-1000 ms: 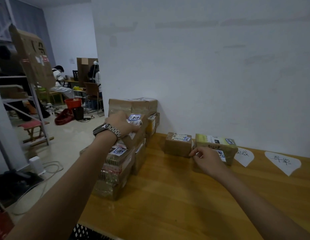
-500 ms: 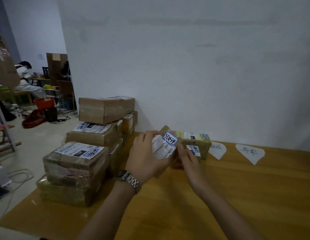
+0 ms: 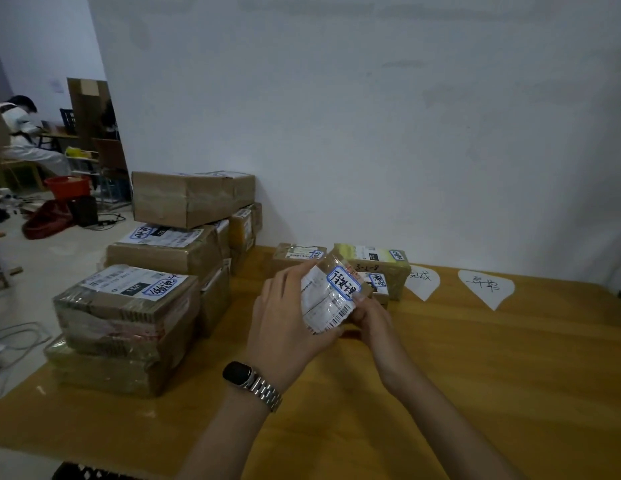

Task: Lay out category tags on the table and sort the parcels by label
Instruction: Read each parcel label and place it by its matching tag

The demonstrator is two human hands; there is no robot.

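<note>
A metal-banded wristwatch [image 3: 250,379] is worn on the left wrist, nearest the camera. Just beyond it, a small parcel [image 3: 331,296] is held above the wooden table [image 3: 475,375] by both hands. The left hand [image 3: 288,327] is wrapped round its left side with the fingers curled over the top edge. The right hand [image 3: 371,320] is clamped on its lower right edge from beneath.

The small parcel is a brown cardboard box bound in clear tape, tilted so that one broad face is turned toward the camera. A white shipping label with a barcode is stuck across that face. A blue-bordered white sticker with dark handwritten characters is fixed at the label's upper end.

To the left of the small parcel, a pile of taped brown parcels [image 3: 125,313] is stacked on the table, topped farther back by a large box [image 3: 191,197]. Just behind the small parcel, a brown parcel [image 3: 295,256] and a green-topped parcel [image 3: 375,261] are set side by side.

To the right of these, two leaf-shaped paper tags [image 3: 486,287] with handwriting are laid flat. A white wall [image 3: 371,133] is seen behind everything. Far to the left, a seated person [image 3: 21,133] in white is visible.
</note>
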